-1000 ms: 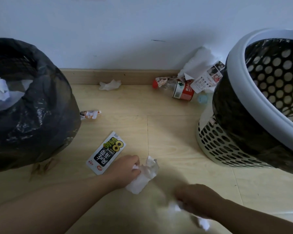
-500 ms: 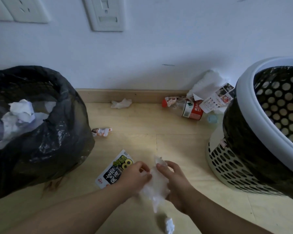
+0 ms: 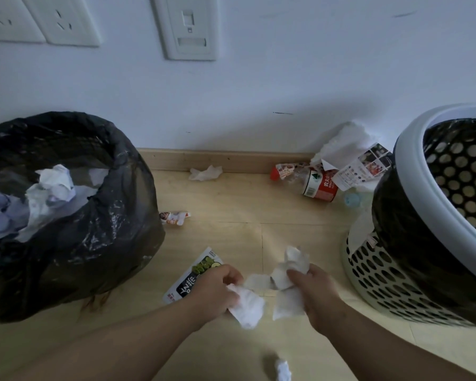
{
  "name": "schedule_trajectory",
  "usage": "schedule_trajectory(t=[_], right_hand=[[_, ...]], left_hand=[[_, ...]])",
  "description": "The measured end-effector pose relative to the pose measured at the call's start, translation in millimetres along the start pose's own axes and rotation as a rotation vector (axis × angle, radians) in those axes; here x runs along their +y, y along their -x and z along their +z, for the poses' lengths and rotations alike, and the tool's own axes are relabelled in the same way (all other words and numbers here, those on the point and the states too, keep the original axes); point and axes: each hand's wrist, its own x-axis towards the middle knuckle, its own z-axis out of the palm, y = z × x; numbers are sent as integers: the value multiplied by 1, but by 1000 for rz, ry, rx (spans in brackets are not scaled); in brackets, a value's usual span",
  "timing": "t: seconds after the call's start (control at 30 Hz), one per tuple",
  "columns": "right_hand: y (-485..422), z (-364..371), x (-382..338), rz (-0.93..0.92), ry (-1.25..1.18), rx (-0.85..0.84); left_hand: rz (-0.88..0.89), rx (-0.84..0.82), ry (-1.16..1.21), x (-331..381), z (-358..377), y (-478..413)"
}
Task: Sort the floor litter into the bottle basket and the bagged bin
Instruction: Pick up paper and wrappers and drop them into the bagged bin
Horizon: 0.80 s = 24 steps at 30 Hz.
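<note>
The crumpled tissue (image 3: 261, 292) sits low at centre, above the floor (image 3: 231, 204), gripped by both hands: the left hand (image 3: 215, 290) has its grip closed on one wad, the right hand (image 3: 313, 292) on another. The paper looks thin, so I judge a scrap may tear off or drop. One scrap (image 3: 283, 369) already lies near. The bagged bin (image 3: 94, 243) stands left, the bottle basket (image 3: 412, 243) right. A packet (image 3: 193, 276) lies under the left hand, and a bottle (image 3: 308, 182) lies far right.

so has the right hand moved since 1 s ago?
Yes. The right hand came up and leftward, away from the near floor toward the snack packet, and now grips tissue beside the left hand.
</note>
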Motion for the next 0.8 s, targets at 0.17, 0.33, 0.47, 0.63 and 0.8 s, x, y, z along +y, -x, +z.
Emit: schedule_trajectory(t=[0.17, 0.33, 0.47, 0.63, 0.8], right_hand=[[-10, -8, -8, 67, -190, 59], [-19, -15, -2, 133, -293, 94], [-25, -24, 6, 105, -173, 142], [-28, -26, 12, 107, -77, 150], [-32, -28, 16, 102, 17, 146]], left_hand=[[200, 92, -226, 1, 11, 3], [483, -199, -607, -1, 36, 25], [764, -236, -1015, -16, 58, 37], [955, -41, -1069, -51, 94, 30], [965, -167, -1085, -47, 91, 30]])
